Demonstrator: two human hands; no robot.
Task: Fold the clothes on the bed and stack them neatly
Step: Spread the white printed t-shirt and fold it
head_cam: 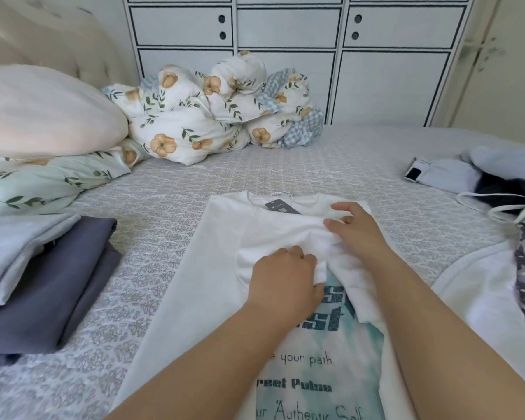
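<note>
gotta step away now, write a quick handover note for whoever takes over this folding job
Left hand grips a bunched fold of the white printed t-shirt; right hand pinches the same fabric near the collar.
The shirt lies print up mid-bed, left side already folded in.
Done: folded stack, grey on purple, on the left.
Left: finish this shirt, then the unfolded pile and the white garment on the right; add all to the stack.

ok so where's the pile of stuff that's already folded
In the head view the folded pile sits on the bed at the left, beside the white t-shirt, just below the floral pillow.
</note>
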